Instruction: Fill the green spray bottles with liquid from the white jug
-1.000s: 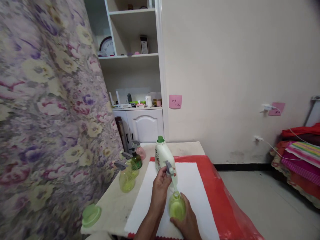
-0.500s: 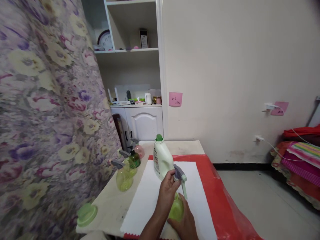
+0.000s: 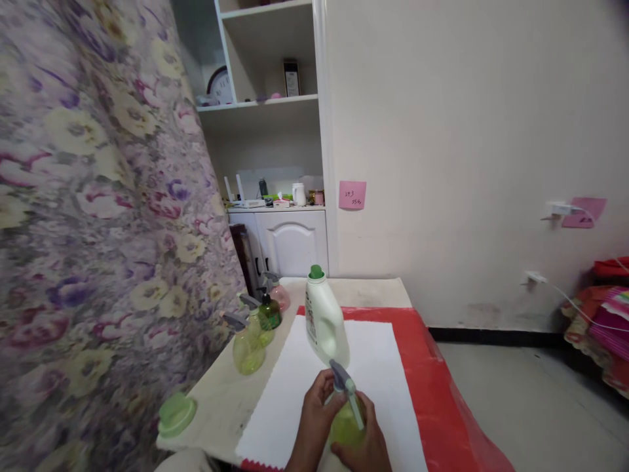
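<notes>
My left hand (image 3: 316, 412) pinches the grey and pale green trigger spray head (image 3: 342, 376) at its collar. Wrapped round the side of the yellow-green transparent spray bottle (image 3: 344, 429) is my right hand (image 3: 369, 440), which steadies it over the white sheet. The spray head sits at the bottle's neck, its long pale green trigger pointing down across the front. Whether its collar is threaded on cannot be seen behind my fingers. Just beyond stands a large pale green jug (image 3: 324, 321) with a green cap (image 3: 316, 271).
Along the table's left side stand two yellow-green spray bottles (image 3: 247, 347), a dark green pump bottle (image 3: 269, 311) and a pink spray bottle (image 3: 280, 295). A light green lidded container (image 3: 177, 414) is at the near left corner. Under the white sheet (image 3: 280, 393) lies a red cover (image 3: 432, 393).
My left hand has lowered the spray head from above the bottle down to its neck. My right hand still holds the bottle. The view has turned slightly left.
</notes>
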### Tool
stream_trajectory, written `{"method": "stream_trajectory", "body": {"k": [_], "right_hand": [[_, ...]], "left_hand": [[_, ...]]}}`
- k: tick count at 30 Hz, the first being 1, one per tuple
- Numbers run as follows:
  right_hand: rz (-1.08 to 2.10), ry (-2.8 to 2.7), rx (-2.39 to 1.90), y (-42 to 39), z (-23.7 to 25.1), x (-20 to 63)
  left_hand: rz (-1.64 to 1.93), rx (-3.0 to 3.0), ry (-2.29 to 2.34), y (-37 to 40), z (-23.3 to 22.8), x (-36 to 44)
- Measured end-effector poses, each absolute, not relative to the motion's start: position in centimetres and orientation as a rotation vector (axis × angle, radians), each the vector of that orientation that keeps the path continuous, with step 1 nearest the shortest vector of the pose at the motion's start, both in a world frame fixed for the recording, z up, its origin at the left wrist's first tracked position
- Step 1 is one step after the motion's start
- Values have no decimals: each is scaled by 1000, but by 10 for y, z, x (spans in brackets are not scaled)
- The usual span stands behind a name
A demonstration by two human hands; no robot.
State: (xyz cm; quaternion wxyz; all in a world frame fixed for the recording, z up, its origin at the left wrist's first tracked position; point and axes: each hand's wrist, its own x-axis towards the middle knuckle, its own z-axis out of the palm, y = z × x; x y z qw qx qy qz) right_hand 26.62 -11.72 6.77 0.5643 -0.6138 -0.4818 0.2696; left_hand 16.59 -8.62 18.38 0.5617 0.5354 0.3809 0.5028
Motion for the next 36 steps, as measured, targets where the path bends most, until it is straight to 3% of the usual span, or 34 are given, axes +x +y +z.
{"method": "stream_trajectory", "body": {"k": [10, 24, 36], "right_hand": [[456, -1302, -1141, -122, 73, 277], [760, -1204, -1131, -138, 94, 289], [476, -1305, -1138, -134, 92, 297]], "left_hand": [[1177, 1155, 931, -95, 195, 164], [1103, 1200, 869, -96, 201, 155], [1093, 1271, 890, -92, 199, 157]]}}
